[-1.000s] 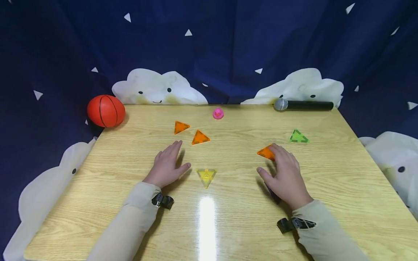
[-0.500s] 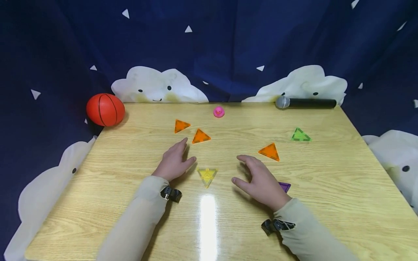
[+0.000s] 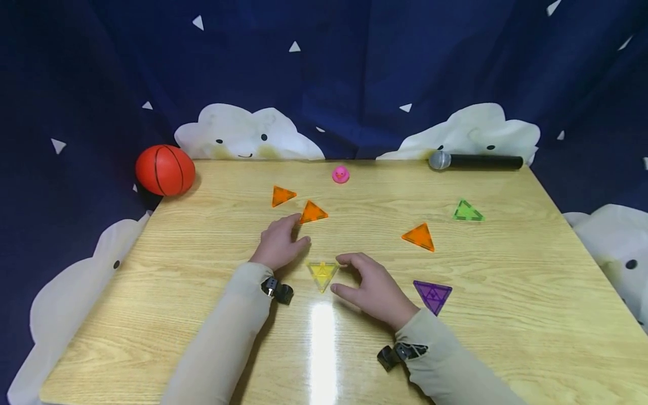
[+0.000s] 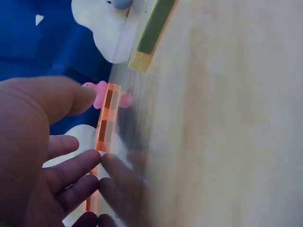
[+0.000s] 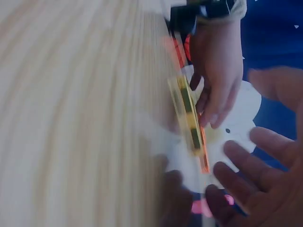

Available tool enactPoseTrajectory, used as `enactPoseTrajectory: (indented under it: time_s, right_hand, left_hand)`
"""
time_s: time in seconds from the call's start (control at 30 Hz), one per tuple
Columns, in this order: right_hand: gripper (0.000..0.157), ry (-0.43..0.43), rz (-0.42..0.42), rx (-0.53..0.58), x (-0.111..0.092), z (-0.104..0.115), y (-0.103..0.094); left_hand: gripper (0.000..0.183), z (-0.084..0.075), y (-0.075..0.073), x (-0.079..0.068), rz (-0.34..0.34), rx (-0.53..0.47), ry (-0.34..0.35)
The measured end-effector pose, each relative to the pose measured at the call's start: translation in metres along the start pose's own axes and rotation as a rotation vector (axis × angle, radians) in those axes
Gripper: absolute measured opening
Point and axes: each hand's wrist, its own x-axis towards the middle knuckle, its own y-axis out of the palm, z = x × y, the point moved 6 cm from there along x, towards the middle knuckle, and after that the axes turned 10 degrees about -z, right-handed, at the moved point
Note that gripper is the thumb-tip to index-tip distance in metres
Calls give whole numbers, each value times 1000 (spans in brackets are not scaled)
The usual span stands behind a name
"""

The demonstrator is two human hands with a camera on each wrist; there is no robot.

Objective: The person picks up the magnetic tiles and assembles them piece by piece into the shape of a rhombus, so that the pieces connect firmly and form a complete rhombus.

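A translucent yellow triangular tile lies flat on the table between the two hands. My right hand hovers at its right corner, thumb and forefinger spread apart; the right wrist view shows loose fingers holding nothing. My left hand reaches toward an orange triangular tile, fingertips beside its left corner; whether they touch it I cannot tell. In the left wrist view the fingers are relaxed, near the upright-looking edge of an orange tile. Behind my right hand lies a purple triangular tile.
Another orange tile lies farther back, and a third orange tile sits right of centre near a green tile. A red ball, a pink toy duck and a microphone line the back edge.
My right hand has moved left and nearer, away from the right-hand orange tile to the yellow one, uncovering the purple tile. My left hand has shifted right toward the middle orange tile.
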Motion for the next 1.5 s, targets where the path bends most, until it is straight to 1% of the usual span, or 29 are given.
enactPoseTrajectory:
  time_s: [0.13,0.2,0.27,0.37,0.5,0.63,0.73,0.87,0.97,1.07,1.23,1.37,1.5]
  right_hand:
    - [49,27,-66,113,6,-1,6]
    - [48,38,-79,151,8,-2,9]
    - [47,49,-77,171,9,-4,13]
    - [46,58,-68,194,12,-9,17]
    - [45,17,-54,196,14,-12,22]
    - [39,-58,-30,138,14,-12,26]
    - [30,-73,-23,87,13,-12,30]
    - [21,-61,-47,12,12,-11,31]
    - [21,-48,-63,-57,11,-10,29]
    - [24,-19,-70,-107,11,-12,27]
    - [24,9,-96,-136,11,-14,21]
    - [21,25,-125,-155,11,-18,16]
    - [16,50,-148,-166,10,-23,10]
  left_hand:
    - [55,4,3,10,-55,-65,-47]
    - [51,6,5,15,-85,-80,-62]
    - [48,7,6,19,-107,-86,-72]
    - [44,9,8,27,-120,-74,-88]
    - [40,10,9,36,-120,-45,-105]
    - [37,13,10,43,-109,-13,-131]
    - [40,17,11,46,-89,9,-161]
    - [42,18,13,48,-63,13,-182]
    - [37,17,14,48,-56,16,-191]
    - [31,16,13,48,-62,16,-211]
    - [26,15,12,47,-73,-37,-231]
    - [24,16,12,47,-77,-71,-220]
    - [24,17,11,44,-66,-73,-195]
